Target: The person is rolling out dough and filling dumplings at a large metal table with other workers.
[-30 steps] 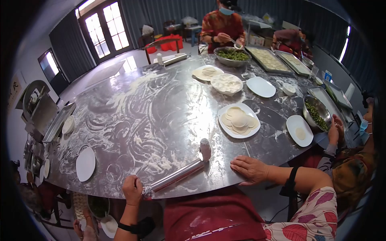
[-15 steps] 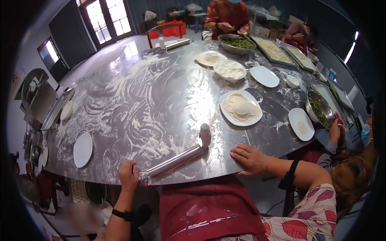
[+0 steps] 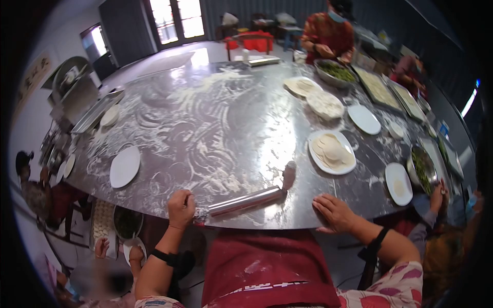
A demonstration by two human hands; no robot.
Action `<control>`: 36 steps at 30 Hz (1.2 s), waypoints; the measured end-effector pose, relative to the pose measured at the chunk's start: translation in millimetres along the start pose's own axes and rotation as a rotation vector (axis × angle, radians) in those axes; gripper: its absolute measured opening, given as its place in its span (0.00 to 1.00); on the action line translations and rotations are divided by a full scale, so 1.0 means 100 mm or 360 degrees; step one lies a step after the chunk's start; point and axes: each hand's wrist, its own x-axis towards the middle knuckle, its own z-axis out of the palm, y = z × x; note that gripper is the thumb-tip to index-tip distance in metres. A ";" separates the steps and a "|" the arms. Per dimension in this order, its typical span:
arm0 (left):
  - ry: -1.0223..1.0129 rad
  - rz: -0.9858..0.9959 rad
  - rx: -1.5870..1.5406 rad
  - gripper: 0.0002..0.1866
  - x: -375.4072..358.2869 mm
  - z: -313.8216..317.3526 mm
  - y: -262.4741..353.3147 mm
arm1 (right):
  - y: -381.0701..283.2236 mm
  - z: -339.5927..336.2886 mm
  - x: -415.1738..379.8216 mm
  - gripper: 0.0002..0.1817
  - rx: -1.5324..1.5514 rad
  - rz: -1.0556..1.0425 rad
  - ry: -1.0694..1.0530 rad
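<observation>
My left hand (image 3: 181,208) rests at the near edge of the steel table (image 3: 169,203), its fingers curled in; what they hold, if anything, is hidden. Just right of it lies a metal rolling pin (image 3: 245,200), apart from the hand. Near the pin's right end is a floury, dark-toned object (image 3: 289,174) that I cannot identify. My right hand (image 3: 334,212) lies flat on the table edge with fingers spread and nothing in it. Beyond it, a square white plate (image 3: 317,157) carries a stack of round dough wrappers (image 3: 330,150).
Flour streaks the table. An oval plate (image 3: 125,167) stands left; a flour bowl (image 3: 325,105), a plate (image 3: 364,119) and a bowl of greens (image 3: 335,73) stand at the back right. Co-workers' hands show at right (image 3: 439,196) and lower left (image 3: 101,247); another person (image 3: 328,38) stands opposite.
The view has turned left, so the table and things appear shifted right. My hands remain at the table edge. Hands of a co-worker at lower left now show clearly.
</observation>
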 end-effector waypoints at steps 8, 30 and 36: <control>0.0160 -0.0143 -0.0054 0.02 -0.02 0.02 -0.01 | -0.06 0.01 -0.01 0.39 0.0009 0.0122 0.0105; -0.0186 -0.0531 -0.0436 0.09 -0.02 -0.08 0.01 | -0.21 0.49 0.07 0.11 0.0105 0.1005 0.1055; -0.0855 -0.0298 0.0087 0.09 0.35 -0.21 0.00 | -0.24 0.50 0.09 0.09 0.0086 0.1050 0.1074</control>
